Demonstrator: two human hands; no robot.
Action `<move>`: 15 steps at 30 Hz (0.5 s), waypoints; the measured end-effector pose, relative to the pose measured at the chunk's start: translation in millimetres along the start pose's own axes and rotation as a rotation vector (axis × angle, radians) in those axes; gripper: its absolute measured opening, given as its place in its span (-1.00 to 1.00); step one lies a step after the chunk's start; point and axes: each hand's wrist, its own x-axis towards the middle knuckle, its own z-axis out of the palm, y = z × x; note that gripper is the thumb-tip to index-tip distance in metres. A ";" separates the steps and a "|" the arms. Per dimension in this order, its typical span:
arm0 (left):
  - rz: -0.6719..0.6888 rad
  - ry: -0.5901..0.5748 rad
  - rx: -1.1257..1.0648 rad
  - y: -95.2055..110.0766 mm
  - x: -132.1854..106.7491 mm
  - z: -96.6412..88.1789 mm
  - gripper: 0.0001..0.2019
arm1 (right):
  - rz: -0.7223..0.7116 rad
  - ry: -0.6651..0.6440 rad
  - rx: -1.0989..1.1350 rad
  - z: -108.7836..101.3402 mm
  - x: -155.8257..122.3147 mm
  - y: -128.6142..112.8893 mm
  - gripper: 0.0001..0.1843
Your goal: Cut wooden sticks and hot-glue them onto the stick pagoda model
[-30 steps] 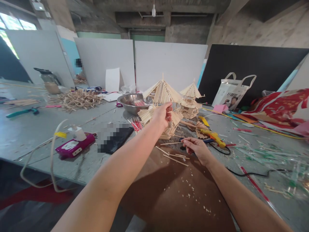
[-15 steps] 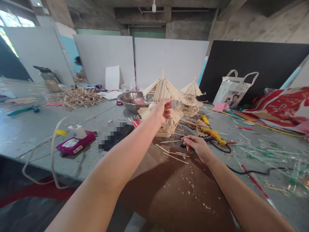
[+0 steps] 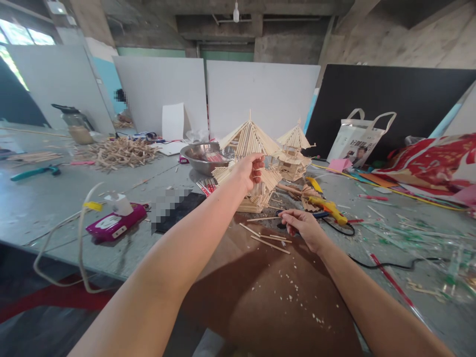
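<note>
A pagoda model [image 3: 250, 139] of thin wooden sticks, with a pointed upper roof and a wider lower one, stands in front of me. My left hand [image 3: 253, 171] is raised before it at the upper roof's lower edge, fingers curled closed; what they hold, if anything, is hidden. Lower and to the right, my right hand [image 3: 300, 225] is closed in a pinch on the end of a thin wooden stick [image 3: 264, 218], which points left. Several loose sticks [image 3: 270, 244] lie just below on the brown board [image 3: 275, 292].
Behind stands a smaller stick pagoda [image 3: 294, 148]. A yellow glue gun [image 3: 330, 208] lies right, a metal bowl [image 3: 191, 161] left. Farther left are a stick pile [image 3: 124, 154], purple power strip [image 3: 107, 225] and teal-handled pliers [image 3: 31, 173]. Plastic scraps [image 3: 405, 238] litter the right.
</note>
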 end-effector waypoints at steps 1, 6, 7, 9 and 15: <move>0.001 0.000 0.001 0.0 0.1 0.0 -0.83 | 0.000 -0.001 -0.001 -0.1 0.2 0.3 -0.68; 0.004 -0.012 -0.006 -0.5 1.7 0.0 -0.83 | -0.003 0.001 -0.009 0.0 0.3 0.5 -0.67; 0.003 -0.013 -0.007 -0.5 2.1 0.0 -0.83 | -0.005 0.000 -0.009 0.1 0.2 0.3 -0.67; 0.002 -0.010 -0.003 -0.5 2.9 0.0 -0.83 | -0.007 -0.003 -0.008 0.2 -0.1 -0.2 -0.66; -0.001 -0.002 0.007 0.4 2.5 0.2 -0.83 | -0.002 -0.006 -0.009 -0.5 0.0 1.0 -0.68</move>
